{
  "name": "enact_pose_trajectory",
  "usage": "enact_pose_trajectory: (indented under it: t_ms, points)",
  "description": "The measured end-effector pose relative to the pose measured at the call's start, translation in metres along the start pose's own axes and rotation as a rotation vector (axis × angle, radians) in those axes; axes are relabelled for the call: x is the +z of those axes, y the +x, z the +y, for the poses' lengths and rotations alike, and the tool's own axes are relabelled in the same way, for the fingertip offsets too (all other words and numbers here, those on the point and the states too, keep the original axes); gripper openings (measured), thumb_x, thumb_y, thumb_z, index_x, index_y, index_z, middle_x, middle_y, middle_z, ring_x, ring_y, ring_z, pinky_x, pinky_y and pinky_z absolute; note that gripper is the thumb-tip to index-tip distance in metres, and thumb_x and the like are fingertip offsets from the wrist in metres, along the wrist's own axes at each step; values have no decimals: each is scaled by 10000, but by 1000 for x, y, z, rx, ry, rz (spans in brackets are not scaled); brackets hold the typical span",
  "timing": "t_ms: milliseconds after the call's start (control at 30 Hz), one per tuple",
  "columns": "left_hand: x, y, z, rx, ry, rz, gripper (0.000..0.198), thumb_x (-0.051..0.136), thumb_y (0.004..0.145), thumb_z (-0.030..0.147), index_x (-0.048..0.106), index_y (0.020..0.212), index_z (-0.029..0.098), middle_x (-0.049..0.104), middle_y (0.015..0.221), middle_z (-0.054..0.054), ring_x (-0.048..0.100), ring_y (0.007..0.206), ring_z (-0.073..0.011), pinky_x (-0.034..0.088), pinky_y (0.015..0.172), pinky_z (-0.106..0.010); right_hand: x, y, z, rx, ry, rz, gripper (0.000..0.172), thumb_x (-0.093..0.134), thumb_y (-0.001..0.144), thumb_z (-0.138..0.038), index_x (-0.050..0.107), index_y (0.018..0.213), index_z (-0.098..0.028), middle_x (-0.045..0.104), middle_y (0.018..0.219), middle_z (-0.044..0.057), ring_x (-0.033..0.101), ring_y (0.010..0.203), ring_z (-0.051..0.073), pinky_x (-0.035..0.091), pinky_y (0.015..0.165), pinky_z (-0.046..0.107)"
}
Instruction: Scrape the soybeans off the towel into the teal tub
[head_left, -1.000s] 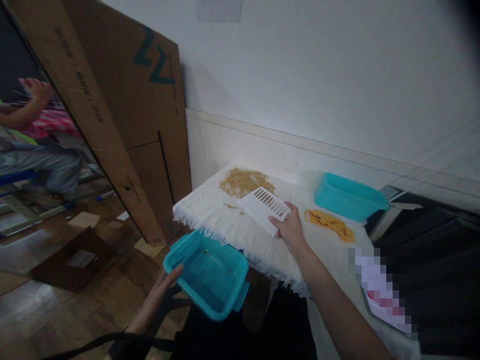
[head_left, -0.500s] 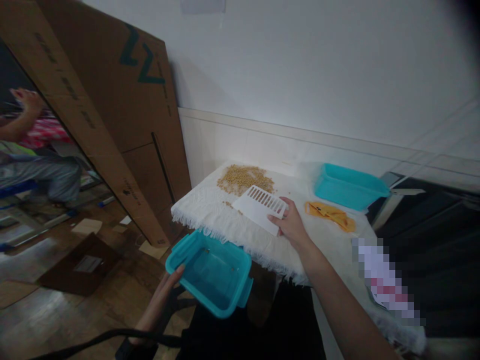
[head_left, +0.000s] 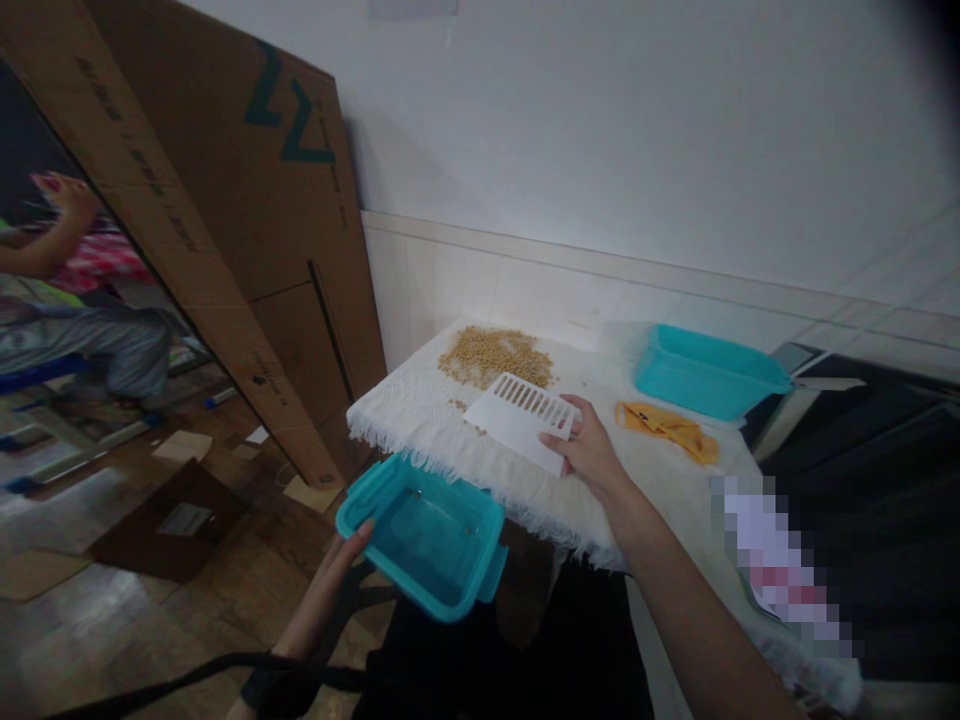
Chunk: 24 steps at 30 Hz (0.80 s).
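Observation:
My right hand (head_left: 590, 452) grips a white plastic scraper (head_left: 523, 414) with slots along its far edge, resting on the white cloth (head_left: 442, 420) that covers the table. A pile of small tan beans (head_left: 494, 356) lies just beyond the scraper, with a few loose ones near its left corner. My left hand (head_left: 330, 582) holds a teal plastic box (head_left: 424, 531) by its near-left rim, below and against the cloth's fringed front edge. The box looks nearly empty, with a bean or two inside.
A second teal box (head_left: 707, 372) stands at the back right, an orange-yellow cloth (head_left: 670, 428) in front of it. Large cardboard sheets (head_left: 247, 220) lean on the wall at left. Another person (head_left: 67, 260) is far left. Dark equipment (head_left: 877, 470) sits right.
The teal box has risen slightly and moved closer to the table edge. The scraper and my right hand have stayed almost in place.

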<state>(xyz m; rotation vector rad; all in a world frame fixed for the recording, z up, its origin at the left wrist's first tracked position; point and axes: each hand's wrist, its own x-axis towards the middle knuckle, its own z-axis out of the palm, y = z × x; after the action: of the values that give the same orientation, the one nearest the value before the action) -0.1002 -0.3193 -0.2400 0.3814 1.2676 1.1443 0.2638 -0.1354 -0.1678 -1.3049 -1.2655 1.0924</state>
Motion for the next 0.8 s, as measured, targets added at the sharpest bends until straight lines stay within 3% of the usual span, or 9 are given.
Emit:
enact_pose_trajectory:
  t_ms: [167, 433, 567, 800]
  points:
    - [17, -6, 9, 12, -6, 53, 971, 927, 825, 710, 563, 1643, 332, 630, 1715, -176, 684, 1483, -487, 675, 1089, -705, -1, 0, 2, 29, -14, -41, 1030, 980, 561, -414, 459, 1441, -290, 789, 958, 1, 672, 564, 201, 461, 373, 236]
    - [18, 4, 7, -17, -20, 137, 1091, 975, 710, 736, 561, 1638, 340, 584, 1752, -190, 593, 1546, -572, 674, 1057, -732, 2, -9, -4, 42, -6, -143, 1063, 1021, 564, -410, 446, 1449, -283, 801, 909, -8, 682, 540, 206, 465, 341, 234]
    - [17, 1, 9, -31, -6, 115, 1087, 968, 722, 743, 557, 1658, 374, 641, 1697, -181, 693, 1438, -544, 650, 1082, -748, 6, -13, -5, 36, -1, -214, 1064, 1026, 557, -444, 451, 1437, -276, 788, 887, -23, 637, 482, 173, 458, 326, 232]
    - [19, -10, 9, 6, -1, 48, 1060, 950, 772, 737, 541, 1662, 331, 601, 1740, -183, 665, 1487, -501, 689, 1065, -685, 6, -18, -11, 76, 0, -335, 1048, 1023, 565, -422, 463, 1438, -274, 798, 922, -4, 647, 505, 167, 469, 341, 221]
